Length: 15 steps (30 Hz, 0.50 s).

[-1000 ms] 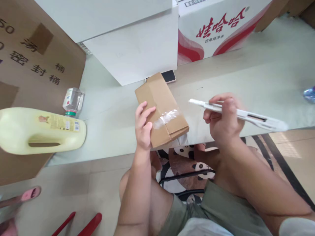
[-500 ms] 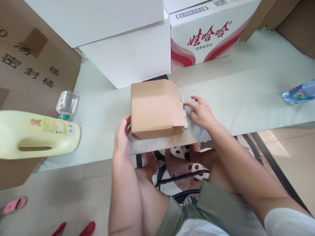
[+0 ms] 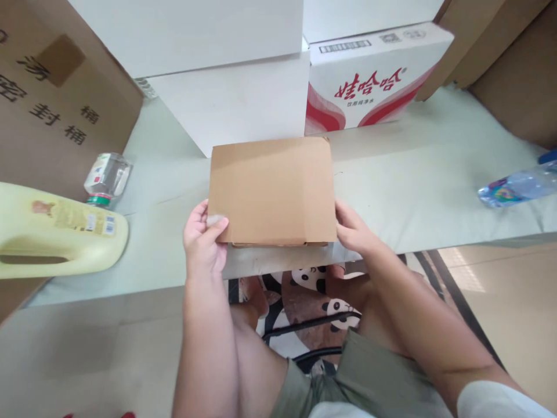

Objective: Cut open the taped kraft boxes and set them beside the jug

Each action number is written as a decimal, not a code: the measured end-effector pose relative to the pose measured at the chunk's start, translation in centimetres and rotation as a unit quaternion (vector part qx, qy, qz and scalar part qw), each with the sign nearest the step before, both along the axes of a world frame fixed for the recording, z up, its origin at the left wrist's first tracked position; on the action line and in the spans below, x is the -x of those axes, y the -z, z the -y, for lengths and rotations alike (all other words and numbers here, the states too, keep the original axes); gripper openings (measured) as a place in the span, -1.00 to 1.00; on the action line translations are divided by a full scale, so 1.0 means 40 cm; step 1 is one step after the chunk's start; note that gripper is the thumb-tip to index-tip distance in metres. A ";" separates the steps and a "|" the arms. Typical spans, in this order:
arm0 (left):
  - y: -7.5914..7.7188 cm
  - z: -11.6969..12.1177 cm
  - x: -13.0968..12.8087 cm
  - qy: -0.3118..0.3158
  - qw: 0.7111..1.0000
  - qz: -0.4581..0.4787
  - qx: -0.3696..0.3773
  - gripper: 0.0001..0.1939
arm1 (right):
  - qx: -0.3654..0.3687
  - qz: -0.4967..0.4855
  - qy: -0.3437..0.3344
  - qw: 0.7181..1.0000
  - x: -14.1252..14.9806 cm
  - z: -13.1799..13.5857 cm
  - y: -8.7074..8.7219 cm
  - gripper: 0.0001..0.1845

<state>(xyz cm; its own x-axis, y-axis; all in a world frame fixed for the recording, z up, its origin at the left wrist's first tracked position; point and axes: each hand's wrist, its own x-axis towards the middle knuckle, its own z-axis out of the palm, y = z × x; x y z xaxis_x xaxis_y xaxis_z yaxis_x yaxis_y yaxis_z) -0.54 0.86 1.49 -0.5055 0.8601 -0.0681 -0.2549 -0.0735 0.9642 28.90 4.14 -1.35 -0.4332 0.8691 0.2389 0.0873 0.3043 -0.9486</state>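
Your left hand (image 3: 205, 237) pinches the cardboard box (image 3: 270, 191) at its left edge; your right hand (image 3: 351, 227) meets its right, grip unclear; press evenly.

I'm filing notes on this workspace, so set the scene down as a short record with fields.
Left hand: left hand, thumb over the near left corner of the cardboard box
Right hand: right hand, fingers against the box's right edge; exact grip partly hidden
Table: pale table
Behind box: white carton; red-and-white carton further right
Left side: pale yellow jug, green-capped bottle, large brown carton
Right side: clear bottle
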 end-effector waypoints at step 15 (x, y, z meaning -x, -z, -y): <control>-0.042 0.010 -0.030 0.109 0.983 0.145 0.012 -0.44 | 0.039 0.086 0.236 0.967 0.055 0.015 -0.027 -0.64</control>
